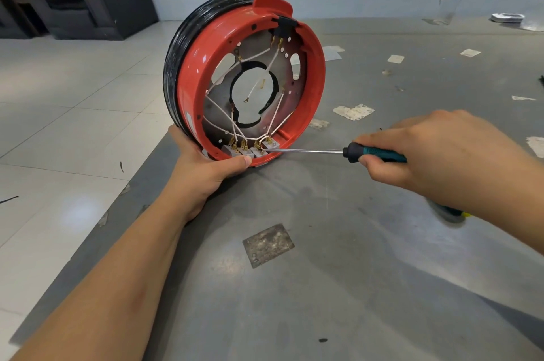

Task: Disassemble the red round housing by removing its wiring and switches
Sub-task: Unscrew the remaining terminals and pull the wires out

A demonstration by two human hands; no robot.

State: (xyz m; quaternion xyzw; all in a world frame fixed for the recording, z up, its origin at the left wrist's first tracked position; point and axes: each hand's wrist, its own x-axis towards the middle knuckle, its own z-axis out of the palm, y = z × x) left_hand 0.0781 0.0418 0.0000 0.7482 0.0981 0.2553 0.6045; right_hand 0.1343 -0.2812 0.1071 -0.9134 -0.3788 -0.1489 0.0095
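Head view: red round housing [192,87] on edge at table [338,272] corner, left hand [206,166] gripping its lower rim, right hand [435,154] fingers curled around screwdriver [312,151], tip at switches [250,150] under white wiring [273,119].

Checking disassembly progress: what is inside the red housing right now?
Inside the red housing: white wires, a row of grey switches at the bottom rim, and the screwdriver tip there. The left hand covers part of that rim.
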